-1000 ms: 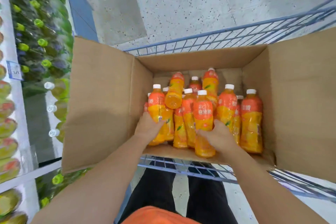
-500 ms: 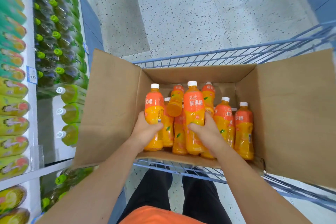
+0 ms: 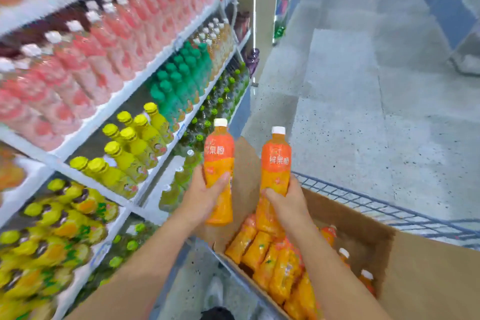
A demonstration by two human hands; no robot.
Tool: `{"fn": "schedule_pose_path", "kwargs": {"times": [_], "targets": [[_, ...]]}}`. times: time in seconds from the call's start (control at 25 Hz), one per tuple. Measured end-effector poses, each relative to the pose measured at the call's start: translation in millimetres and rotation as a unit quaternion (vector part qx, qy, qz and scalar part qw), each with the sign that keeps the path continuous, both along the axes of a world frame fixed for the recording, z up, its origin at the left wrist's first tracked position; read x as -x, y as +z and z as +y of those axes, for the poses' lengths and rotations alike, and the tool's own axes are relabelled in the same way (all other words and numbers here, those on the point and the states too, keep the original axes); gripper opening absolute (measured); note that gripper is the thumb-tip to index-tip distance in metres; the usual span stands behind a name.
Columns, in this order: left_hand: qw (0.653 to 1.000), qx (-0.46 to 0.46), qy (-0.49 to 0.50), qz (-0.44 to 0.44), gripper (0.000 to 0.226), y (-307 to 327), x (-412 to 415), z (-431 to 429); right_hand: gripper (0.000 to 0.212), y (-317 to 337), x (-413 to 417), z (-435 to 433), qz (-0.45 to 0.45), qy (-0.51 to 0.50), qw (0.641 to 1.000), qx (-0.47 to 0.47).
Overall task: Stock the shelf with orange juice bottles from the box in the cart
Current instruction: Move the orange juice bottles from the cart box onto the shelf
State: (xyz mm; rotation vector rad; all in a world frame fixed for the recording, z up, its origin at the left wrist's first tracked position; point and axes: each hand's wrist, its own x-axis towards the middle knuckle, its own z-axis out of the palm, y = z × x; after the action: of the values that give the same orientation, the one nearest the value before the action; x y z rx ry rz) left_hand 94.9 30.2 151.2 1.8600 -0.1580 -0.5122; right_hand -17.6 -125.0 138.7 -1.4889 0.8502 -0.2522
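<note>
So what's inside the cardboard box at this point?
Inside the cardboard box are many orange juice bottles, packed close, with a few white caps showing near one wall. The right forearm crosses over the middle, hiding whatever is beneath it, and the box floor cannot be seen.

The left bottle and right bottle I hold are orange, white-capped, with red-orange labels. The box is plain brown. The floor is grey and speckled.

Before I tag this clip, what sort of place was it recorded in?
Most likely a supermarket drinks aisle. The white shelves carry dense rows of pink bottled drinks and yellow-capped bottles, and a wire shopping cart holds a cardboard box of orange juice bottles for stocking.
</note>
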Motion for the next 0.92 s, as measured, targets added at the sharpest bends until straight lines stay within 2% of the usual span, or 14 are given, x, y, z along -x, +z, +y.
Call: {"fn": "schedule_pose_path", "kwargs": {"times": [0.12, 0.2, 0.32, 0.48, 0.64, 0.84, 0.92], "targets": [[0.995, 0.030, 0.080, -0.056, 0.016, 63.9, 1.2, 42.3, 0.031, 56.2, -30.9, 21.3, -0.054, 0.087, 0.994, 0.044], [0.986, 0.053, 0.129, -0.096, 0.021, 103.5, 4.6, 81.2, 0.033, 94.5, -50.4, 46.9, -0.095, 0.144, 0.982, 0.083], [0.968, 0.071, 0.181, -0.160, 0.028, 161.7, 16.2, 142.0, 0.032, 152.1, -75.6, 99.0, -0.160, 0.231, 0.955, 0.091], [0.927, 0.048, 0.277, -0.249, 0.042, 232.1, 36.3, 233.0, 0.034, 220.1, -100.4, 191.8, -0.238, 0.332, 0.907, 0.107], [0.875, 0.019, 0.369, -0.313, 0.041, 286.1, 62.9, 343.6, 0.042, 275.2, -113.7, 306.3, -0.309, 0.388, 0.862, 0.106], [0.821, -0.020, 0.448, -0.353, 0.045, 323.8, 104.9, 488.9, 0.040, 316.2, -109.0, 453.6, -0.368, 0.458, 0.805, 0.084], [0.806, -0.036, 0.467, -0.362, 0.040, 331.3, 122.3, 543.3, 0.040, 322.6, -105.6, 512.6, -0.377, 0.476, 0.790, 0.080]]}}
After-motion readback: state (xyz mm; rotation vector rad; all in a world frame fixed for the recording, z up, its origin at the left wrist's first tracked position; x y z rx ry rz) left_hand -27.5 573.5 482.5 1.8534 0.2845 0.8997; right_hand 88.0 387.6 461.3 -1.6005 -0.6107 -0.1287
